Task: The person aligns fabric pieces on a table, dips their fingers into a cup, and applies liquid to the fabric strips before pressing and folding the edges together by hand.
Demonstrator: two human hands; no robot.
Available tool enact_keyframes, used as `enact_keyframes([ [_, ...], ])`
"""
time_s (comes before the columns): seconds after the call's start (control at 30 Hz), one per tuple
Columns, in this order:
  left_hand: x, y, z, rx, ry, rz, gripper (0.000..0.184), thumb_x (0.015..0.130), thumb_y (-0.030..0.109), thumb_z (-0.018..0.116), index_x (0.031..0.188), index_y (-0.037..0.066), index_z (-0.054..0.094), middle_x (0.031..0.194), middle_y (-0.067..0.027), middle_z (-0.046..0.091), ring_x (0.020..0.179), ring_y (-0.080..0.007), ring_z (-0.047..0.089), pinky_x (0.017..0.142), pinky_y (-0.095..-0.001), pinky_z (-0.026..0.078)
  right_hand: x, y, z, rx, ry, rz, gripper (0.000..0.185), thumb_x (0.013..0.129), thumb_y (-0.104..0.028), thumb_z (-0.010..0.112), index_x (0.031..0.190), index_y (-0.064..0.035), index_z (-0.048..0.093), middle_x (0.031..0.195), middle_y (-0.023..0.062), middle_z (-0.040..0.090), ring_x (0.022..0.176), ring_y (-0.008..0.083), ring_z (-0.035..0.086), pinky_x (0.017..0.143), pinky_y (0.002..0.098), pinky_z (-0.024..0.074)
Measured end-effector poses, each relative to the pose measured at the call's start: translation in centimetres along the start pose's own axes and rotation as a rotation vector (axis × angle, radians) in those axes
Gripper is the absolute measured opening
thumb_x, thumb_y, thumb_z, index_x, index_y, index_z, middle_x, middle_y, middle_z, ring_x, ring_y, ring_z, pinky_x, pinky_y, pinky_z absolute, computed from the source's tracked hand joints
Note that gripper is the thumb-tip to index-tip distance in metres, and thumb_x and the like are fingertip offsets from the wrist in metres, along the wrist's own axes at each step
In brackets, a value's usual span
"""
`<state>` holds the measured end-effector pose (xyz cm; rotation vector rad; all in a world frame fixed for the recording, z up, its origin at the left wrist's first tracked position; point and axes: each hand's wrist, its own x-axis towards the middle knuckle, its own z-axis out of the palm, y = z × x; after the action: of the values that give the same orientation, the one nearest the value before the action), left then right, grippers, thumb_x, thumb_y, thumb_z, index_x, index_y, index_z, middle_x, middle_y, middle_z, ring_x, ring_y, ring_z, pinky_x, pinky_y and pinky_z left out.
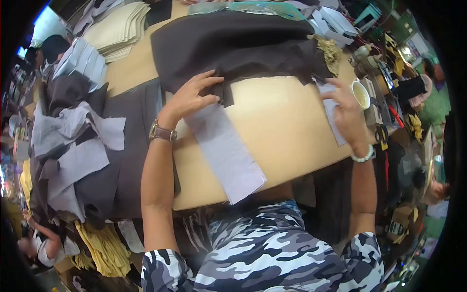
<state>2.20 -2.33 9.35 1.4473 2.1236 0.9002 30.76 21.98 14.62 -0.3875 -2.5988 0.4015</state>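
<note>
A large dark brown cloth (233, 44) lies across the far part of the pale table (272, 126). My left hand (197, 95), fingers apart, rests at its lower left corner, over the top end of a light grey strip (226, 153) that reaches the near table edge. On the right, my right hand (343, 109) is over a second light grey strip (332, 114), beside the cloth's right corner. That hand is somewhat blurred; its fingers are bent, and whether they pinch anything is unclear.
Dark fabric (129, 141) and crumpled grey pieces (82, 146) cover the left side. Cream sheets (116, 29) are stacked at the far left. A white cup (360, 95) stands right of my right hand, near scissors (384, 137). Another person (46, 243) is at the lower left.
</note>
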Motion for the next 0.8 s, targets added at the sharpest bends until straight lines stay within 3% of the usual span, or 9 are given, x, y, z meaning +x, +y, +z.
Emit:
enact_keyframes([
  [0.1,-0.2,-0.4,-0.4,0.064,-0.086,-0.002,0.068,0.069,0.03,0.069,0.133,0.02,0.051,0.148,-0.013,0.032,0.135,-0.0317,0.032,0.11,-0.0414,0.03,1.5,-5.6,5.2,0.398,-0.113,-0.179,0.042,0.068,0.014,0.039,0.099,-0.002,0.064,0.11,0.0191,0.057,0.102,0.0342,0.056,0.093,0.0377,0.0437],
  [0.13,-0.3,-0.3,-0.6,0.012,-0.127,-0.062,0.082,0.062,0.033,0.077,0.138,0.022,0.046,0.149,-0.013,0.03,0.138,-0.031,0.027,0.113,-0.0412,0.026,1.9,-7.2,6.8,0.506,-0.17,-0.185,0.044,0.068,0.015,0.039,0.1,-0.0018,0.063,0.108,0.0183,0.057,0.101,0.0334,0.057,0.091,0.0368,0.0447],
  [0.17,-0.3,-0.6,-0.6,0.025,-0.139,-0.045,0.086,0.061,0.032,0.078,0.139,0.023,0.044,0.15,-0.013,0.03,0.139,-0.0312,0.025,0.113,-0.0416,0.024,2.1,-8.1,8.5,0.611,-0.228,-0.193,0.045,0.068,0.015,0.038,0.102,-0.0015,0.063,0.106,0.0175,0.057,0.1,0.0325,0.057,0.089,0.036,0.0456],
  [0.27,0.2,-2.4,0.0,0.059,-0.19,0.01,0.103,0.055,0.031,0.085,0.144,0.025,0.034,0.151,-0.0126,0.028,0.142,-0.0329,0.014,0.115,-0.0444,0.019,2.9,-8.6,12.6,0.657,-0.28,-0.216,0.047,0.069,0.014,0.038,0.105,-0.0017,0.063,0.104,0.0154,0.057,0.098,0.0307,0.058,0.088,0.0355,0.0455],
  [0.8,0.5,-3.1,0.6,0.253,-0.183,0.027,0.116,0.049,0.043,0.087,0.147,0.027,0.026,0.153,-0.0155,0.02,0.142,-0.0372,0.007,0.116,-0.0486,0.008,3.4,-8.4,15.5,0.529,-0.198,-0.207,0.049,0.073,0.01,0.044,0.113,-0.0087,0.065,0.103,0.0121,0.058,0.092,0.0282,0.057,0.084,0.0374,0.0449],
])
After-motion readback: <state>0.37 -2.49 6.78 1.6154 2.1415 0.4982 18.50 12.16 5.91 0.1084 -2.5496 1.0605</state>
